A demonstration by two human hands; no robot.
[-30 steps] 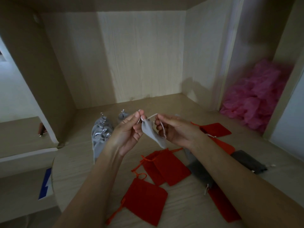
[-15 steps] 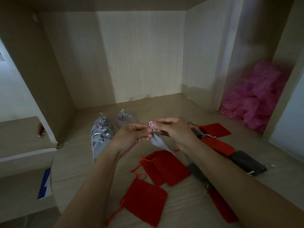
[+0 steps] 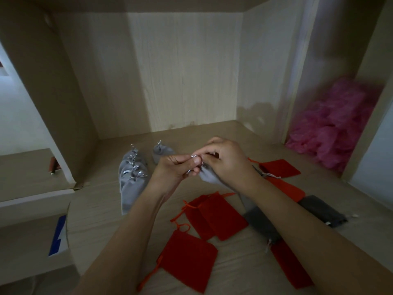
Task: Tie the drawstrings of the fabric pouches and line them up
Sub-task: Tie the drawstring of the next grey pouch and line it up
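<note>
Head view: left hand (image 3: 172, 169) and right hand (image 3: 229, 160) pinch the drawstring (image 3: 194, 156) of 1 pale grey pouch (image 3: 209, 177) above the counter (image 3: 102, 209), with tied grey pouches (image 3: 131, 173) lined up at left while red pouches (image 3: 214, 213) and dark grey pouches (image 3: 321, 209) look untied.

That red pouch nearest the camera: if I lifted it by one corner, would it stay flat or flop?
Probably flop: the grey pouch being tied sags limply, and the red pouch looks like similar cloth. Likely very light, since it lies flat and looks empty. Its loose cord would probably dangle.
</note>
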